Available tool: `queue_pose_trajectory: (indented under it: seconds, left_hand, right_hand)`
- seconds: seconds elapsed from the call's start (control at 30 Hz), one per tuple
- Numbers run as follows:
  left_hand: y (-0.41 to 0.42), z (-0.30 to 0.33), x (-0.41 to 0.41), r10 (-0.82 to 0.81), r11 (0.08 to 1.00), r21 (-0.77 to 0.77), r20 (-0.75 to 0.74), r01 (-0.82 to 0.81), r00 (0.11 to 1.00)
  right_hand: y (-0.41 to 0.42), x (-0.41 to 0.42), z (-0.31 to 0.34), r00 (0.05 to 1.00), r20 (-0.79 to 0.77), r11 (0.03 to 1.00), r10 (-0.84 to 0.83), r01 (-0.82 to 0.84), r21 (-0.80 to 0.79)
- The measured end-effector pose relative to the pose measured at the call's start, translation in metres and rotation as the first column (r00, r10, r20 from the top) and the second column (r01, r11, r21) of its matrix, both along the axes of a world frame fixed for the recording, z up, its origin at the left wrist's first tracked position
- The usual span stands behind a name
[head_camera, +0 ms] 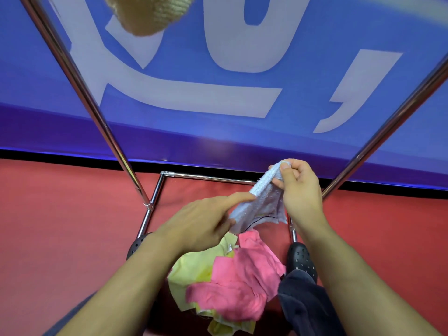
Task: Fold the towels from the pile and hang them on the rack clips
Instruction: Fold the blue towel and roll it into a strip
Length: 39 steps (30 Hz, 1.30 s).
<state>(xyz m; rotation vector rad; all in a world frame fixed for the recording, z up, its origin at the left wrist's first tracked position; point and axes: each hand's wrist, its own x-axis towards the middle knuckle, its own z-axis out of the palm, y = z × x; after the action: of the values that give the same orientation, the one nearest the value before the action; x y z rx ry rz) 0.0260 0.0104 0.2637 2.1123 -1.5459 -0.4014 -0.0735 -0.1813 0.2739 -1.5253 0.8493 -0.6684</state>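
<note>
Nearest, low centre: loose pile of towels on the red floor [60, 226], crumpled pink terry towel [238, 284] lying over a pale yellow one [186, 270]. Dark trouser leg [308, 309] at right of the pile; black perforated clog [301, 261] just beyond it, a second clog [137, 246] partly hidden behind the left forearm.

Above the pile, both hands hold a small pale lavender-grey terry towel [263, 207] in the air. Left hand [203, 224] pinches its lower left edge, index finger stretched along the hem. Right hand [299, 185] grips the upper corner, thumb and fingers curled round a bunched fold. Cloth hangs slack between them, dark stitched line along the bottom.

Beyond: chrome tube rack [155, 190], base rail on the floor, two uprights slanting up left and right. Behind it, blue banner with large white lettering [218, 98]. Top edge: blurred beige ribbed cloth [150, 13] hanging.
</note>
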Motion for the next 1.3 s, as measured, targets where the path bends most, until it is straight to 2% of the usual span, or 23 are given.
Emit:
queue_pose_trajectory:
  seconds: [0.1, 0.27, 0.47, 0.57, 0.67, 0.77, 0.97, 1.3]
  left_hand:
    - [-0.003, -0.001, -0.008, -0.048, 0.996, 0.07, 0.012, 0.047, 0.999]
    - [-0.006, -0.001, -0.008, 0.021, 0.979, 0.202, -0.005, -0.02, 1.0]
    - [-0.003, -0.011, 0.008, 0.18, 0.973, 0.176, -0.185, -0.148, 0.966]
    - [-0.002, -0.014, 0.015, 0.257, 0.966, 0.127, -0.33, -0.227, 0.908]
    - [-0.004, -0.014, 0.018, 0.319, 0.945, 0.11, -0.498, -0.307, 0.806]
    - [-0.005, -0.011, 0.023, 0.36, 0.919, 0.093, -0.591, -0.383, 0.722]
    - [-0.003, -0.008, 0.026, 0.4, 0.89, 0.1, -0.639, -0.444, 0.657]
    - [0.001, -0.002, 0.024, 0.398, 0.898, 0.124, -0.637, -0.422, 0.661]
  right_hand:
    - [0.002, 0.001, -0.003, 0.999, -0.012, 0.999, 0.033, -0.033, -0.013]
    - [0.005, 0.0, -0.006, 0.995, -0.057, 0.995, 0.088, -0.09, -0.042]
    - [0.007, 0.0, -0.002, 0.988, -0.105, 0.988, 0.109, -0.119, -0.099]
    - [0.011, 0.0, -0.002, 0.979, -0.109, 0.976, 0.174, -0.186, -0.112]
    - [0.016, 0.002, -0.002, 0.959, -0.092, 0.957, 0.27, -0.277, -0.082]
    - [0.021, 0.004, -0.003, 0.926, -0.078, 0.925, 0.37, -0.375, -0.057]
    - [0.028, 0.009, -0.012, 0.868, -0.096, 0.87, 0.488, -0.492, -0.031]
    - [0.039, 0.011, -0.017, 0.793, -0.202, 0.795, 0.574, -0.599, -0.094]
